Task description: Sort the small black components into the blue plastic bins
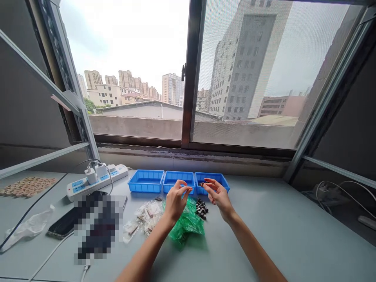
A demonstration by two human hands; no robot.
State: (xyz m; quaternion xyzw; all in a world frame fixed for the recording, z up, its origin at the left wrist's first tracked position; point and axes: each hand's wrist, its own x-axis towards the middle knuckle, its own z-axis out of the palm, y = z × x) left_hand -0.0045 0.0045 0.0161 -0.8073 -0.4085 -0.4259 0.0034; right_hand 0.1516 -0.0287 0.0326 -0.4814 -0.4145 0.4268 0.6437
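My left hand (175, 200) is raised over the green plastic bag (189, 226), thumb and fingertips pinched together. Whatever lies in that pinch is too small to name. Level with it, my right hand (219, 197) closes its fingertips on a small dark piece, in front of the right blue tray (225, 183). A pile of small black-and-silver parts (201, 209) lies on the table below, between the hands. Left of the green bag are several small clear plastic bags (147, 216) with pieces inside. The middle blue tray (170, 188) is partly hidden behind my left hand.
The left blue tray (146, 188) completes the row below the window. A white power strip (98, 181) with plugs, a black phone (63, 225), a partly pixelated dark device (98, 227), cables, crumpled plastic (31, 227) and a heap of tan pieces (29, 186) occupy the left side.
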